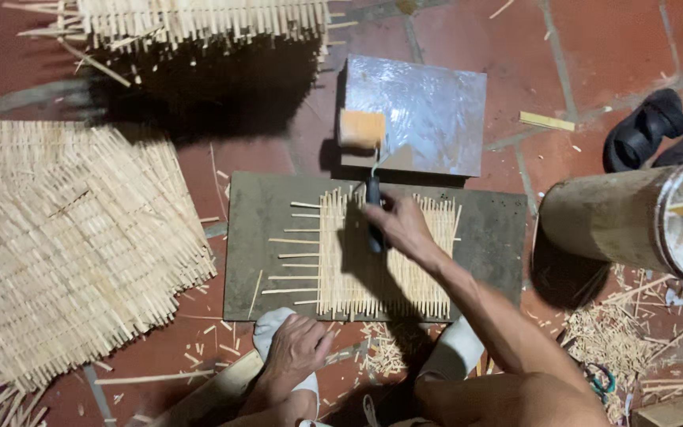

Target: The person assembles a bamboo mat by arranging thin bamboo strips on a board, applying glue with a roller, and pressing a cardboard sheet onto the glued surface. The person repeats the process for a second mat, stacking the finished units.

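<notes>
An orange-headed roller point(361, 129) with a black handle is lying over a shiny grey tray point(436, 119); pale straw-coloured sticks point(389, 261) are crossing in a lattice on a dull grey board point(262, 237), over a red-brown tiled floor point(610, 47).
</notes>
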`<state>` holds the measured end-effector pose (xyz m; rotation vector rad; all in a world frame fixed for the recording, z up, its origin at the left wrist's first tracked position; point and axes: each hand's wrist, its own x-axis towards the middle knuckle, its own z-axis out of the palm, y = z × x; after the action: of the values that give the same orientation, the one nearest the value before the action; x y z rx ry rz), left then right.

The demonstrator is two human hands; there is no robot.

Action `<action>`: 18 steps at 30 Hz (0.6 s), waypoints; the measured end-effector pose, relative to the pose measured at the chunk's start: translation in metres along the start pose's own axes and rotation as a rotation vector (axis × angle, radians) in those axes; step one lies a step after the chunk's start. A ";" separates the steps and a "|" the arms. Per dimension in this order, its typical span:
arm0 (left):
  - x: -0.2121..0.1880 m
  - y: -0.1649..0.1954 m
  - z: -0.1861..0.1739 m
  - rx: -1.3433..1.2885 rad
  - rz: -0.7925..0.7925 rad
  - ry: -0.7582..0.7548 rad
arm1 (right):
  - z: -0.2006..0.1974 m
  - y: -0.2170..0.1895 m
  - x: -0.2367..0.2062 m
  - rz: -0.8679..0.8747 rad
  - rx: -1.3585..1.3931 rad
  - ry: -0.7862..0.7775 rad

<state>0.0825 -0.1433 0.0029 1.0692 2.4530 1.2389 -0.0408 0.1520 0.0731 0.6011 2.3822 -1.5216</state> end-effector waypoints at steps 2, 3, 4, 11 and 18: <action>0.000 -0.001 -0.001 0.049 0.047 -0.024 | 0.006 0.005 -0.001 0.119 0.063 -0.005; -0.001 -0.001 -0.002 0.071 0.076 -0.044 | 0.007 0.004 0.007 0.183 0.099 0.000; -0.002 -0.001 -0.002 0.049 0.045 -0.046 | 0.005 0.002 0.020 0.149 0.137 0.015; -0.001 -0.006 0.000 0.071 0.041 0.017 | -0.022 -0.034 0.099 0.020 0.045 0.039; -0.010 -0.010 0.007 0.058 0.015 -0.015 | -0.006 0.011 -0.018 0.234 -0.088 -0.030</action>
<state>0.0882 -0.1496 -0.0107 1.1094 2.4882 1.1661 -0.0196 0.1577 0.0743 0.7988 2.2518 -1.3109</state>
